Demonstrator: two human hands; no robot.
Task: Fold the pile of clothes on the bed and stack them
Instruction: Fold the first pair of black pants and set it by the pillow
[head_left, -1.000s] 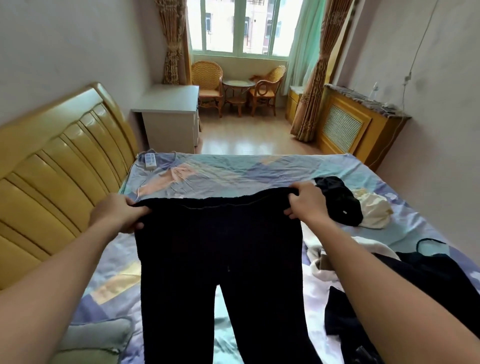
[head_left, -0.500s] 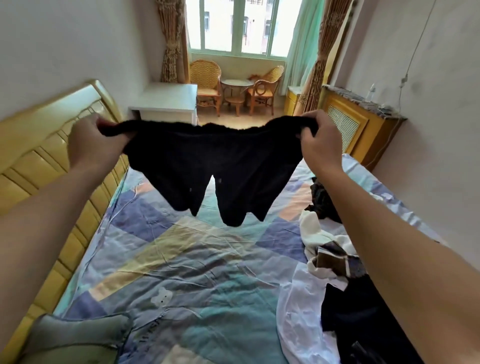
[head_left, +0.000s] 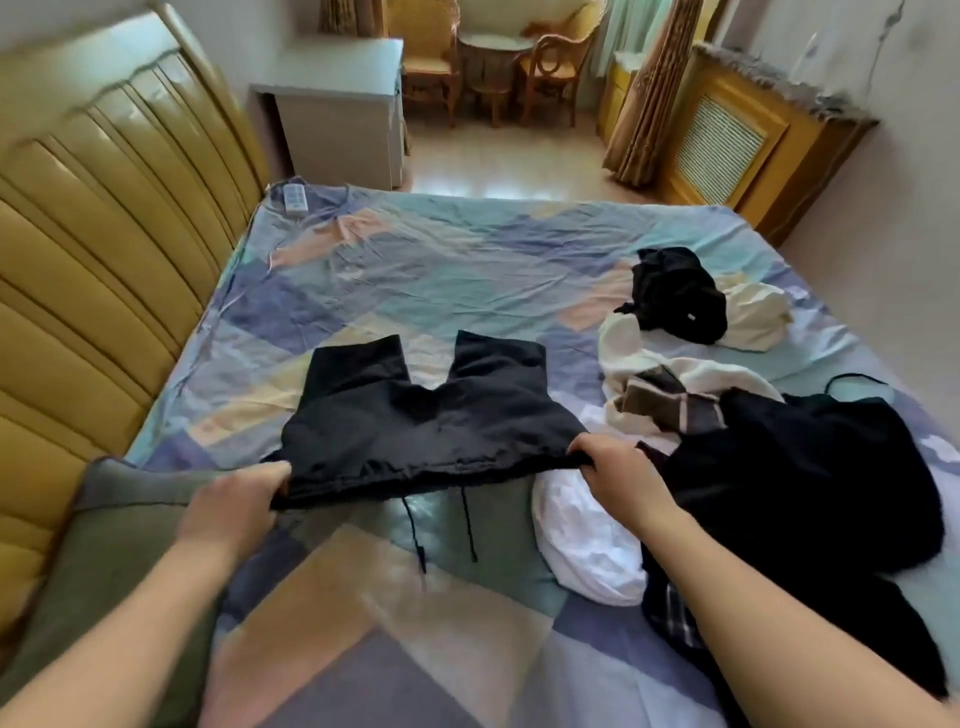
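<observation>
Black drawstring shorts (head_left: 426, 421) lie spread on the patchwork bed sheet (head_left: 441, 270), legs pointing away from me. My left hand (head_left: 234, 499) grips the waistband's left end and my right hand (head_left: 618, 475) grips its right end, holding that edge slightly above the sheet. Two drawstrings hang down from the waistband. To the right lies the unfolded pile: a large black garment (head_left: 810, 478), a white garment (head_left: 587, 535), a cream and plaid piece (head_left: 670, 395), and a black garment (head_left: 675, 296) on a cream one (head_left: 753, 312).
A yellow padded headboard (head_left: 93, 234) runs along the left. A grey-green pillow (head_left: 119, 545) sits under my left forearm. A white remote (head_left: 295, 198) lies at the bed's far left corner. Beyond the bed stand a white desk (head_left: 337, 109), wicker chairs and a radiator cover (head_left: 727, 135).
The shorts were held up in the air by the waistband; now they have come down and lie flat on the sheet, with both hands lowered toward me, still gripping the waistband.
</observation>
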